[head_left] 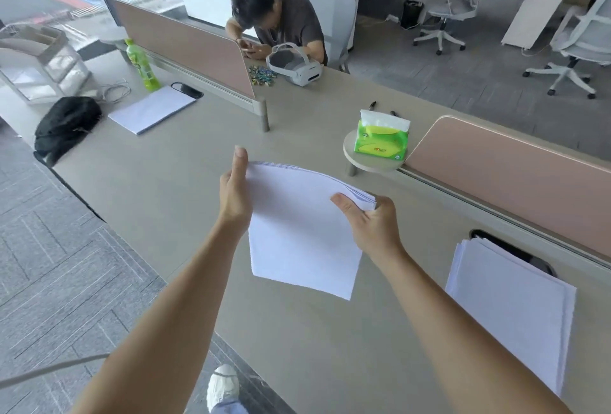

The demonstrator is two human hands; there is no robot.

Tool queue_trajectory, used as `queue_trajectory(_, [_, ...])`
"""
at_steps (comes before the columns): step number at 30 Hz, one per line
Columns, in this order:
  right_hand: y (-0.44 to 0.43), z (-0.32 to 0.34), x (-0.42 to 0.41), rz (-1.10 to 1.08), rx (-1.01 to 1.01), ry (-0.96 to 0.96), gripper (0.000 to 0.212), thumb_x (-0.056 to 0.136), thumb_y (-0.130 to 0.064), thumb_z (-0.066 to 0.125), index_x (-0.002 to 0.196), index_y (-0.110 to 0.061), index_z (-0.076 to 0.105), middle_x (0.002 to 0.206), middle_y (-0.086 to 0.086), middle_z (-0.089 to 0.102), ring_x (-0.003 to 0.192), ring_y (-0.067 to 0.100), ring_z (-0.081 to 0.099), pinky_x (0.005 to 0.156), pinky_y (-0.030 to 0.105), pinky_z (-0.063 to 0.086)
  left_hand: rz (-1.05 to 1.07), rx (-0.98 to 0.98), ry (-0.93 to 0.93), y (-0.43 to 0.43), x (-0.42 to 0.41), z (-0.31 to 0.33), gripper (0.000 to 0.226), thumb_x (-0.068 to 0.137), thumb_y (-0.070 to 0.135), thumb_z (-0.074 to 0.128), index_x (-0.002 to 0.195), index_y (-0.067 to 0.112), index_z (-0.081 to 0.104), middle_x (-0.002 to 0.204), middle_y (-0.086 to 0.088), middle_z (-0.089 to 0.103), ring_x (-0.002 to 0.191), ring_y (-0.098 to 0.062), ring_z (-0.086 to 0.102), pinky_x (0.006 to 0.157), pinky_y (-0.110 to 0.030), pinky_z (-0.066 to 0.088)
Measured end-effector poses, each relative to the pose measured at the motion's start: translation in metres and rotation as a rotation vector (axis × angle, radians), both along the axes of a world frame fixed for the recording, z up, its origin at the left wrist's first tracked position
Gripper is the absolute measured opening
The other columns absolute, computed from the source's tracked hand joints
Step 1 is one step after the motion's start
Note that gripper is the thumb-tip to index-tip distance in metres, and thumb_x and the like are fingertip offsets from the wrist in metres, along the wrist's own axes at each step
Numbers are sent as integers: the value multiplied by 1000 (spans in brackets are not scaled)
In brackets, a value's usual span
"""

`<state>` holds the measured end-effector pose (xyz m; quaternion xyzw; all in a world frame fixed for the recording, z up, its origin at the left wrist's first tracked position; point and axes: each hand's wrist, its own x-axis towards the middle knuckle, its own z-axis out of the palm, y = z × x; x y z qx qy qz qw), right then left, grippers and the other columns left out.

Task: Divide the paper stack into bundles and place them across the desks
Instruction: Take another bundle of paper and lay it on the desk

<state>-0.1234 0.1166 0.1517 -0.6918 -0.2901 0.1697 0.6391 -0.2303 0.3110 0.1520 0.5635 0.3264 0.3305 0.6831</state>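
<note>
A paper bundle [297,231] is held up over the desk [165,182], just in front of the green tissue pack [380,140]. The right hand [370,225] pinches one corner, thumb on top. The left hand [236,188] grips the other edge; its fingers are hidden, likely underneath. The paper stack [509,308] lies nearer, right of the tissue pack.

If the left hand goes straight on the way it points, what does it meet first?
Past open desk, the left hand would probably meet the grey divider post first, at the end of the pink divider panel. Depth is hard to judge from this one view.
</note>
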Motion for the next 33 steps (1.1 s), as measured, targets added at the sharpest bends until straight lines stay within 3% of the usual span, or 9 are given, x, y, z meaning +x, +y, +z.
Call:
queue_trajectory(4, [63, 8, 0, -25, 18, 15, 51, 89, -15, 74, 43, -30, 58, 39, -19, 41, 40, 2, 35, 46, 14, 32, -212, 90, 9, 72, -26, -6, 89, 75, 79, 58, 112, -2, 62, 112, -9, 67, 102, -24, 65, 87, -38, 50])
queue_trajectory(7, [119, 8, 2, -73, 14, 18, 50, 88, -17, 75, 48, -23, 46, 47, -16, 35, 45, 7, 30, 47, 21, 28, -314, 109, -2, 127, -38, -19, 53, 72, 55, 69, 108, 15, 70, 102, 2, 76, 91, -17, 74, 71, -27, 56])
queue_trajectory(10, [177, 9, 0, -140, 10, 14, 34, 87, -17, 76, 59, -16, 57, 60, -2, 47, 54, 12, 41, 55, 25, 36, -297, 78, 2, 171, -37, -34, 28, 73, 45, 82, 80, 18, 75, 79, 8, 77, 73, -10, 74, 61, -25, 56])
queue_trajectory(12, [217, 10, -7, -155, 12, 42, 25, 86, -13, 77, 63, -20, 69, 69, 0, 62, 63, 12, 55, 63, 29, 46, -216, 74, -6, 203, -34, -41, 37, 79, 42, 79, 66, 8, 68, 66, 10, 70, 61, -9, 69, 57, -24, 52])
queue_trajectory(15, [275, 10, -18, -141, 29, 90, 13, 76, -16, 82, 66, -24, 78, 75, -7, 74, 73, 14, 68, 72, 36, 55, -144, 89, -19, 261, -31, -50, 79, 68, 61, 79, 65, -13, 52, 66, -5, 51, 60, -17, 53, 60, -30, 42])
queue_trajectory(19, [337, -13, -24, -189, 84, 97, 9, 74, -18, 78, 67, -25, 79, 76, -8, 77, 74, 11, 72, 70, 31, 58, -104, 137, -51, 329, -21, -77, 81, 62, 60, 80, 57, -13, 47, 68, -8, 39, 64, -18, 40, 59, -33, 33])
queue_trajectory(26, [385, -87, -21, -228, 58, 129, 9, 73, -18, 78, 66, -24, 77, 72, -9, 74, 71, 10, 71, 67, 28, 55, -27, 239, -34, 375, -13, -156, 53, 75, 50, 63, 55, 21, 25, 53, 11, 23, 50, -7, 22, 51, -25, 17])
queue_trajectory(29, [390, -96, -13, -212, 91, 117, 16, 74, -14, 75, 66, -28, 78, 71, -13, 74, 71, 5, 71, 66, 22, 54, 20, 315, -80, 383, -8, -177, 56, 90, 56, 54, 57, 20, 27, 60, -1, 25, 57, -14, 24, 56, -34, 15])
queue_trajectory(33, [385, -104, -3, -176, 90, 79, 7, 72, -27, 76, 72, -33, 79, 73, -16, 74, 74, 3, 70, 69, 21, 54, 113, 411, -56, 383, 3, -186, 38, 97, 36, 35, 59, 43, 31, 53, 17, 29, 53, -1, 22, 52, -24, 16])
